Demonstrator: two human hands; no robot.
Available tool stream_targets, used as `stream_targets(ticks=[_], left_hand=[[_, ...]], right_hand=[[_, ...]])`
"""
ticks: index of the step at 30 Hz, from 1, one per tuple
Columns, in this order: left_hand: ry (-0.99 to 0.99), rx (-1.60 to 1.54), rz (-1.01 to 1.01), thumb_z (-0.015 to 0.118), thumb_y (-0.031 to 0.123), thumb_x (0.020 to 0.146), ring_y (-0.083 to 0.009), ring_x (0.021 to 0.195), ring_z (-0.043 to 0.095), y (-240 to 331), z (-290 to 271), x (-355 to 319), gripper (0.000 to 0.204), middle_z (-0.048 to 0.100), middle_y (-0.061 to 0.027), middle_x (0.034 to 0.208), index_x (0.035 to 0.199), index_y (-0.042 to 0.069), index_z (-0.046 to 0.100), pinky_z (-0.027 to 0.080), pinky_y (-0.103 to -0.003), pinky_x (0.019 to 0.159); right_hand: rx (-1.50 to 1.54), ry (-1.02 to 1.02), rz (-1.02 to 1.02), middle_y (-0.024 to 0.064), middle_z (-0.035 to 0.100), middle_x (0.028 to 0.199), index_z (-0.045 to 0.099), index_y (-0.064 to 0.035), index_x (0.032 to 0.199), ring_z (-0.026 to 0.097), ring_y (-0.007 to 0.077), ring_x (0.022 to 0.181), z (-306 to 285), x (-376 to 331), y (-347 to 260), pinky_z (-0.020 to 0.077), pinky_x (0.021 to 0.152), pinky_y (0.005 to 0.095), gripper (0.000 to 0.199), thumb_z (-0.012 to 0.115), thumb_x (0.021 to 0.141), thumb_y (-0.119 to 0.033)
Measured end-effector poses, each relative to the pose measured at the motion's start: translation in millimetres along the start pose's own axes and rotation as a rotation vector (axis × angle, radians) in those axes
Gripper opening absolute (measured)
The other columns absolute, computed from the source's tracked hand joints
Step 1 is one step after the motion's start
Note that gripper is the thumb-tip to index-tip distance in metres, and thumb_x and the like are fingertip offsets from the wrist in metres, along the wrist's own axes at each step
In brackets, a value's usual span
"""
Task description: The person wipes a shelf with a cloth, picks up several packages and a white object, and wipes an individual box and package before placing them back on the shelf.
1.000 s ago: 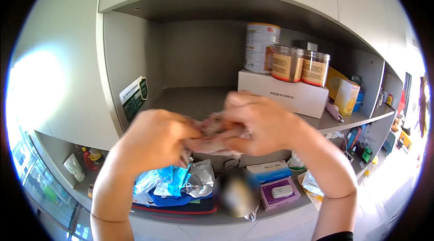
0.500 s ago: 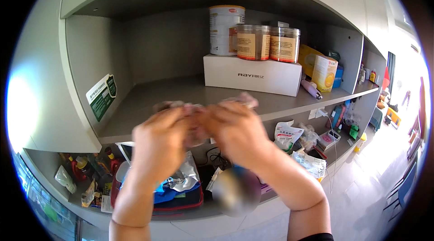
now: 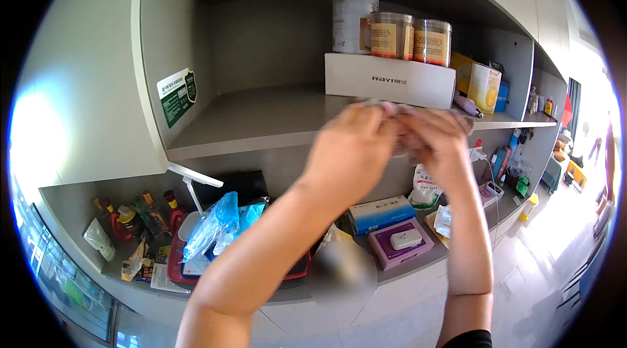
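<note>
My left hand (image 3: 354, 145) and my right hand (image 3: 441, 134) are close together at the front edge of the middle shelf (image 3: 261, 127). Between them is a crumpled pinkish-brown cloth (image 3: 403, 144), bunched up and partly hidden by my fingers. Both hands are closed on it. Just behind my hands lies a long white box (image 3: 390, 80) on the shelf. Two clear jars with dark contents, a left one (image 3: 392, 38) and a right one (image 3: 432, 44), and a tall white can (image 3: 353, 21) stand on that box.
A yellow-and-white carton (image 3: 484, 89) and a lilac handheld device (image 3: 467, 105) sit right of the box. On the lower counter are several bottles, a blue plastic bag (image 3: 219, 221), a white lamp (image 3: 194, 178), a blue tissue pack (image 3: 382, 214) and a purple box (image 3: 401, 243).
Both hands have moved rightward along the shelf edge with the cloth, from the bare left part to in front of the white box. The view has shifted too, showing more of the lower counter.
</note>
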State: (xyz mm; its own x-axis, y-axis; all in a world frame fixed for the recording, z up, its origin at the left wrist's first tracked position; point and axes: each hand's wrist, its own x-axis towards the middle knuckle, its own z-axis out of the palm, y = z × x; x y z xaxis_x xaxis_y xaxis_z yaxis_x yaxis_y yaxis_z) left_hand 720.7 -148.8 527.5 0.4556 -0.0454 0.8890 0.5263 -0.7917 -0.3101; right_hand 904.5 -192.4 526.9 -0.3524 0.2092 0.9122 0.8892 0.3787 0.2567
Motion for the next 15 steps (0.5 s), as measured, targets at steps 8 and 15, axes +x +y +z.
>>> stream_targets(ticks=[8, 15], left_hand=[[-0.051, 0.242, -0.219, 0.050, -0.015, 0.059, -0.0352, 0.098, 0.059, -63, -139, -70, 0.038, 0.062, -0.0175, 0.103, 0.092, -0.002, 0.065, 0.049, -0.041, 0.084], [0.020, -0.197, -0.423, 0.039, -0.011, 0.063, -0.0277, 0.084, 0.064, -40, -188, -86, 0.033, 0.065, -0.0185, 0.089, 0.083, -0.005, 0.064, 0.048, -0.030, 0.077]], right_hand=[[0.307, 0.063, -0.189, 0.0072, 0.063, 0.092, 0.065, -0.0070, 0.098, 0.060, 0.0252, 0.084, 80, 70, -135, 0.0497, 0.074, 0.0365, 0.030, 0.065, 0.069, -0.009], [0.827, 0.175, -0.150, 0.0109, 0.063, 0.095, 0.062, -0.0055, 0.111, 0.060, 0.0286, 0.089, 62, 48, -171, 0.0501, 0.075, 0.0351, 0.047, 0.068, 0.065, 0.000]])
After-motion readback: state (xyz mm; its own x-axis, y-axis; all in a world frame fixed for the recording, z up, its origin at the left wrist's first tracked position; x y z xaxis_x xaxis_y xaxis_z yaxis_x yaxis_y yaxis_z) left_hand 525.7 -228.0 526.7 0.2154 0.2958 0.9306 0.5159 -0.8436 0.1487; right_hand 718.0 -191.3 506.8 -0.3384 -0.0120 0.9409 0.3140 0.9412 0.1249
